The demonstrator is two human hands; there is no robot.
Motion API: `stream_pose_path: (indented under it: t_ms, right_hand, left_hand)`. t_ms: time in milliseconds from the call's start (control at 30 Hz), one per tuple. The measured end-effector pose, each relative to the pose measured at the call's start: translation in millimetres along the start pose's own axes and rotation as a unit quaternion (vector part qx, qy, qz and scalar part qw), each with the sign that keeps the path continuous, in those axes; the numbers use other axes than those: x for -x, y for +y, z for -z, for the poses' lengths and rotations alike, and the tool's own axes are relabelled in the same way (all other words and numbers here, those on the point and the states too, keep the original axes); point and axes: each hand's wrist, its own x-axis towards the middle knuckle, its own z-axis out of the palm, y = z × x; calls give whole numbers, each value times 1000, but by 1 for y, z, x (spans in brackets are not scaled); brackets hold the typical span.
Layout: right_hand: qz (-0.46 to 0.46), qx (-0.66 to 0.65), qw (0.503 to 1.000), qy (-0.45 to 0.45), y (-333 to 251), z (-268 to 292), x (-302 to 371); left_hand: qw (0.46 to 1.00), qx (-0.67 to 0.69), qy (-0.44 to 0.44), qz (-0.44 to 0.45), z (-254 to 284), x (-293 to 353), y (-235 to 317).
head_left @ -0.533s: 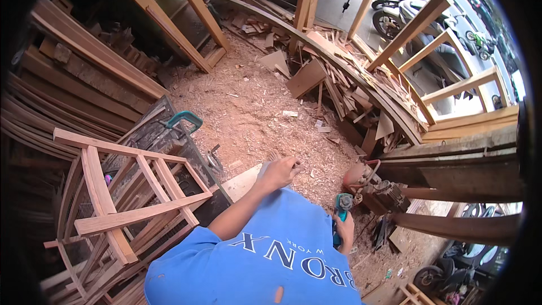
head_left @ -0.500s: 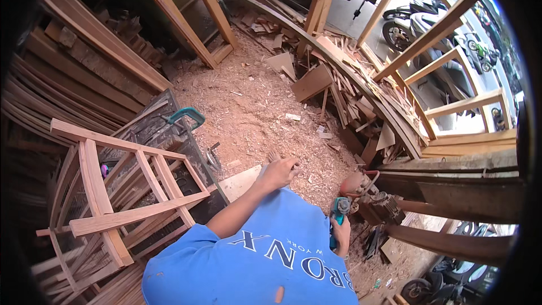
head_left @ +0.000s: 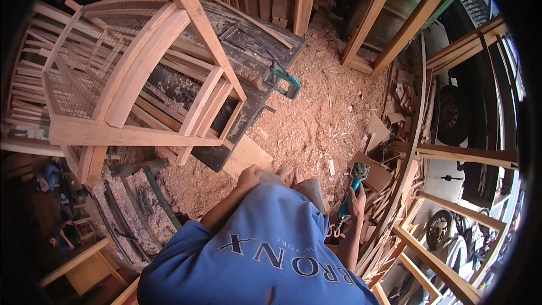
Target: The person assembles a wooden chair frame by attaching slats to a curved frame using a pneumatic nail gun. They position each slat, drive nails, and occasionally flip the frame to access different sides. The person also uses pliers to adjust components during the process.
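Observation:
My right hand is wrapped round the body of a teal angle grinder, held out beside my right leg with its grey metal head pointing away from me. Near my left knee, my left hand rests with its fingers curled in and nothing visible in them. To the left stands a wooden frame of pale joined bars, leaning over a dark workbench. A teal clamp-like tool handle sticks out at the bench's edge.
Wood shavings cover the floor around my bare feet. A flat board lies by the bench corner. Offcuts are heaped on the right behind a long curved plank. Upright timber frames stand at the back; parked motorbikes are beyond.
My view has swung left, bringing the wooden frame and bench further into sight. The left hand has come down to the knee, and the grinder now sits further out to the right.

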Motion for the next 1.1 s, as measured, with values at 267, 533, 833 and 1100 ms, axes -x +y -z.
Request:
stream_pose_path:
  t_ms: [267, 533, 833, 1100]
  right_hand:
    - [210, 207, 923, -247, -64, -75, -118]
    - [230, 271, 810, -467, -53, -161, -74]
    - [412, 341, 637, -556, -85, -272, 32]
    - [441, 505, 541, -508, -77, -453, 171]
  left_hand:
    - [934, 6, 61, 352, -111, 231, -189]
    - [889, 166, 280, 323, -147, 269, -137]
    - [841, 143, 499, 149, 35, 252, -147]
    - [678, 402, 536, 302, 84, 366, -332]
